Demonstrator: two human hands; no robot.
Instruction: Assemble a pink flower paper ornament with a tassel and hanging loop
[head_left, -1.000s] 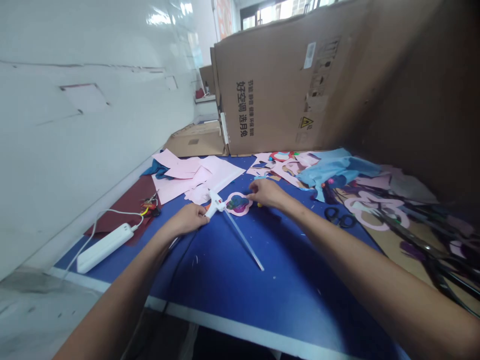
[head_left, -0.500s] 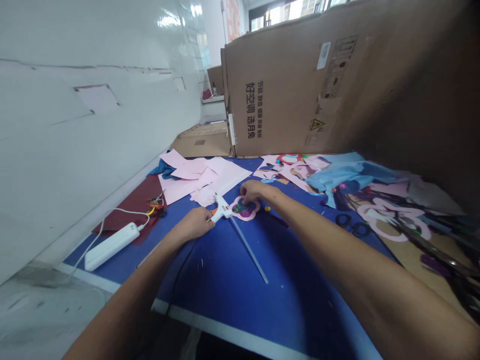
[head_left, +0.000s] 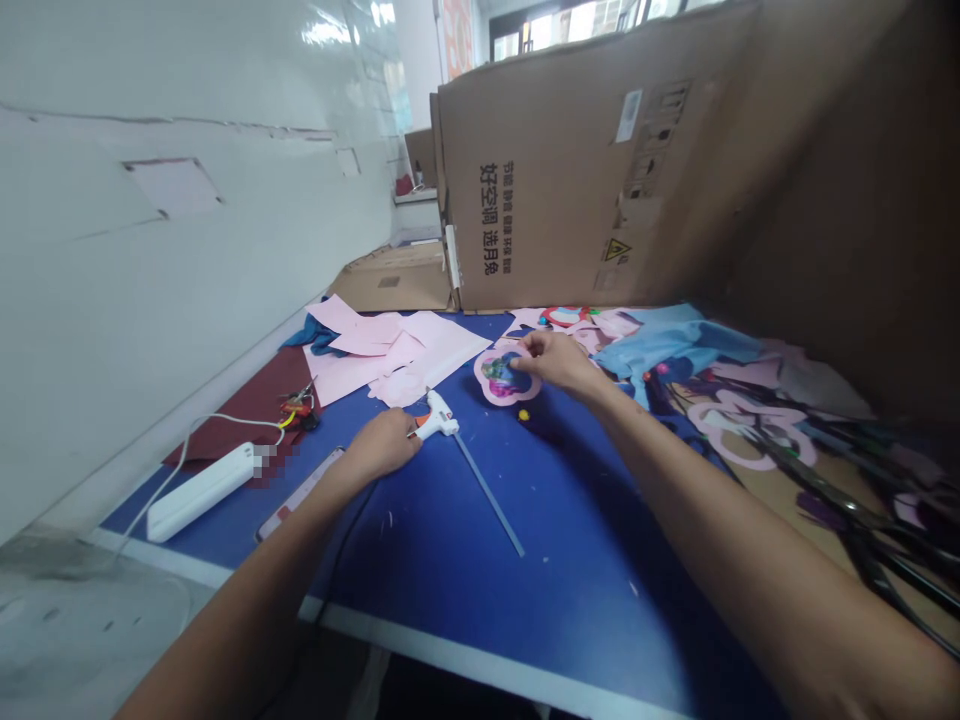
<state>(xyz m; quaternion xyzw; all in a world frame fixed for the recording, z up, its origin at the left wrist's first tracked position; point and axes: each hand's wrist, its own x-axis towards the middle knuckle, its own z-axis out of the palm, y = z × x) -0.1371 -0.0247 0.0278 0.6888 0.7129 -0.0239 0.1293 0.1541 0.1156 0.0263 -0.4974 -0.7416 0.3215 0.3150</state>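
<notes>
My left hand [head_left: 386, 443] is closed around the handle of a white hot glue gun [head_left: 439, 412] with an orange trigger. A long translucent glue stick [head_left: 487, 494] juts from the gun's back end toward me. My right hand [head_left: 556, 362] pinches the right edge of a pink flower-shaped paper cutout [head_left: 487, 390], holding it just above the blue table. Its centre is coloured green, blue and magenta. A small yellow piece [head_left: 523, 415] lies on the table below the cutout.
Pink paper sheets [head_left: 442, 342] lie at the back. A white power strip [head_left: 202, 492], pliers [head_left: 298, 408] and a phone [head_left: 296, 497] are on the left. At right are blue cloth [head_left: 675, 340], another pink cutout [head_left: 739, 452] and scissors [head_left: 847, 505]. Cardboard [head_left: 555, 220] stands behind.
My right hand has lifted the flower cutout away from the glue gun, up and to the right. My left hand still grips the gun, nearly in place. The view has shifted slightly.
</notes>
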